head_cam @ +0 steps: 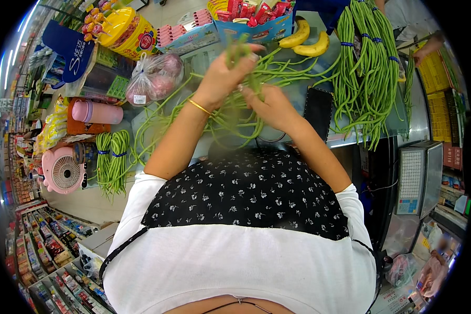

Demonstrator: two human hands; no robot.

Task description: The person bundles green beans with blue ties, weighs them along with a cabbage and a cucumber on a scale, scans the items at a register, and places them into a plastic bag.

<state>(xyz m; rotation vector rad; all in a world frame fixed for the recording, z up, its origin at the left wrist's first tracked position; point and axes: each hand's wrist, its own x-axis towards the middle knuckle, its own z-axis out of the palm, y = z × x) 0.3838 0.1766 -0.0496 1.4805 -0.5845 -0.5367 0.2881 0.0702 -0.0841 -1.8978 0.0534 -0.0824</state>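
Observation:
Over the glass counter, my left hand is raised with long green beans in its grip. My right hand, lower and to the right, pinches the same strands; motion blurs them between the hands. Loose long beans lie spread beneath and around both hands. A large heap of long beans, tied into bundles with blue bands, rests at the right end of the counter. Two smaller tied bundles hang over the counter's left edge.
Bananas, a candy box and a yellow tub stand along the far side. Bagged round produce, a pink bottle and a pink fan are left. A black wallet-like case lies right; another person's hand shows beyond.

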